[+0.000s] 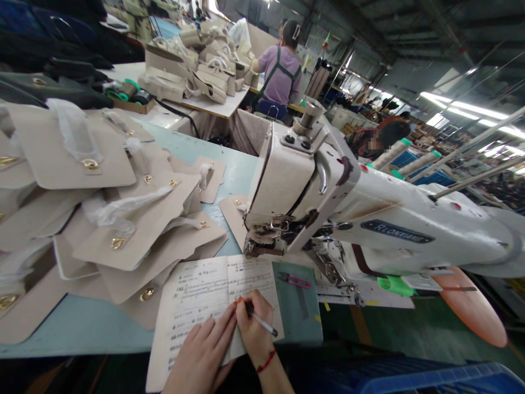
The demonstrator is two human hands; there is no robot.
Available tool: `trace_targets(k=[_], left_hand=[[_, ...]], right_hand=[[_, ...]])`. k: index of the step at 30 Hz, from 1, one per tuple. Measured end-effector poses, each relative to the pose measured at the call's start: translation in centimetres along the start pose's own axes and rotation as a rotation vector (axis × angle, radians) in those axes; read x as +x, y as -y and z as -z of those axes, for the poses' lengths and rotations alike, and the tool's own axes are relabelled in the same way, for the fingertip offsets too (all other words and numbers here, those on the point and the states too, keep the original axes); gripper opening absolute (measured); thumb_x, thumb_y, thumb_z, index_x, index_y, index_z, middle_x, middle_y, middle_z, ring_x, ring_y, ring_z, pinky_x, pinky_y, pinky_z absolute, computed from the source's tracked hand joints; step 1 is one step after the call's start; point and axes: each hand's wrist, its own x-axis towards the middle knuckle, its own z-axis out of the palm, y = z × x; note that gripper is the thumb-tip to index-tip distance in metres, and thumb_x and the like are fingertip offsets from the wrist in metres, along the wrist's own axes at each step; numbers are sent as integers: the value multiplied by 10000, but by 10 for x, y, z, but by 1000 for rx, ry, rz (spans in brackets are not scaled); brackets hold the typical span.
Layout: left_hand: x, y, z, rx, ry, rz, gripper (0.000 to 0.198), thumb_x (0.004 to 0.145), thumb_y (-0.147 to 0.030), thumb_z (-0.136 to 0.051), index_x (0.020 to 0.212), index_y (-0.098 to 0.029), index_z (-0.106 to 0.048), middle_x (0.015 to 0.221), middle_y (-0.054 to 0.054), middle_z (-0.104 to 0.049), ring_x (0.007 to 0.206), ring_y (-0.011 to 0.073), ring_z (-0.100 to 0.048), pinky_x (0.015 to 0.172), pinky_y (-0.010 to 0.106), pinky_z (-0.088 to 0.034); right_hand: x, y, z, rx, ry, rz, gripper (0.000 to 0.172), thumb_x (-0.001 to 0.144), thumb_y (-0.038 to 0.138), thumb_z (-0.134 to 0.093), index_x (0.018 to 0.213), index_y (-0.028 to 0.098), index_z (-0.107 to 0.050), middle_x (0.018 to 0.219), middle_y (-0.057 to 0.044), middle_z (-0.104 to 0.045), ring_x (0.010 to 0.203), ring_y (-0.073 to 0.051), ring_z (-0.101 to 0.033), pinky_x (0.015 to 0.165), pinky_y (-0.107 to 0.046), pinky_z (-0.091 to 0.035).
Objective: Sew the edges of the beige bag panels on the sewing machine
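Notebook: open, lower centre of the frame, lying on the pale blue table with its near edge overhanging. Pages ruled and partly filled with handwriting.

Pen: slim, light barrel, tip on the right-hand page just beside the centre fold. To write cleanly here, it seems best to keep the page pinned flat at the fold and the wrist resting low, since the book hangs off the table edge and could tip.

Right hand: fingers curled tight round the pen in a writing grip, red cord at the wrist. No gap visible between fingers and barrel.

Left hand: fingers nearly straight and close together, laid flat on the left page, tips touching the fold beside the pen. It grips nothing; it presses the paper.

Snips: pink-handled, on the table right of the notebook, apart from it.

Sewing machine: white, centre to right of the frame, its head just above the notebook's far edge.

Beige panels: stacked left of the frame, each with brass fittings, some overlapping the notebook's left corner.

Bags: finished, heaped on a far table, upper centre.

Person: seated beyond, purple top, back turned.
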Motion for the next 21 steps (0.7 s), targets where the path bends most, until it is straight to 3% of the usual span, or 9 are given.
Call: trace_targets(k=[21], left_hand=[[-1, 0, -2, 1, 31, 3, 657, 721, -183, -579, 1367, -156, -461, 1445, 74, -473, 977, 233, -543, 816, 345, -434]], right_hand=[[1, 2, 3, 29, 12, -22, 224, 892, 229, -475, 670, 198, -476, 616, 18, -552, 589, -127, -531, 583, -229, -377]])
